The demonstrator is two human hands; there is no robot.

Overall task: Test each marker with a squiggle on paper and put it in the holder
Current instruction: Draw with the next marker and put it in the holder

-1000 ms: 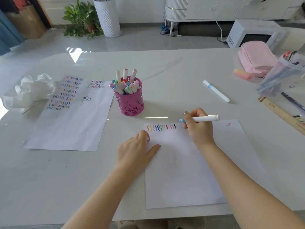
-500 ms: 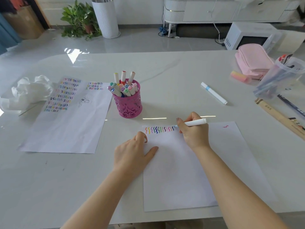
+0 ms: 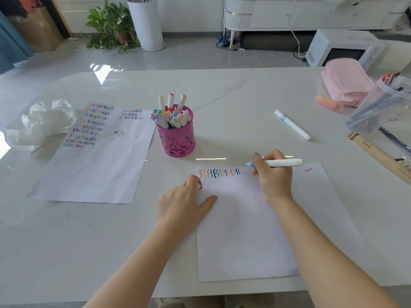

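Note:
My right hand [image 3: 274,176] grips a white marker [image 3: 285,162] with a light blue tip. The tip points left, just right of a row of coloured squiggles [image 3: 219,172] at the top of a white sheet [image 3: 244,230]. Whether the tip touches the sheet I cannot tell. My left hand [image 3: 184,202] rests flat on that sheet's left edge and holds nothing. A pink cut-out holder [image 3: 176,138] with several markers stands beyond the sheet, to the left. Another white marker [image 3: 291,127] with a blue band lies loose on the table at the right.
A second sheet [image 3: 95,156] full of squiggle rows lies at the left, beside crumpled white plastic [image 3: 42,123]. At the far right are a pink pouch [image 3: 347,81], a pink-yellow eraser [image 3: 327,103], a clear pen-filled container [image 3: 382,103] and a wooden ruler [image 3: 378,154].
My right hand dipped the marker tip to the paper by the squiggles half a second ago, then drew slightly right with the tip pointing left. The left hand stayed put.

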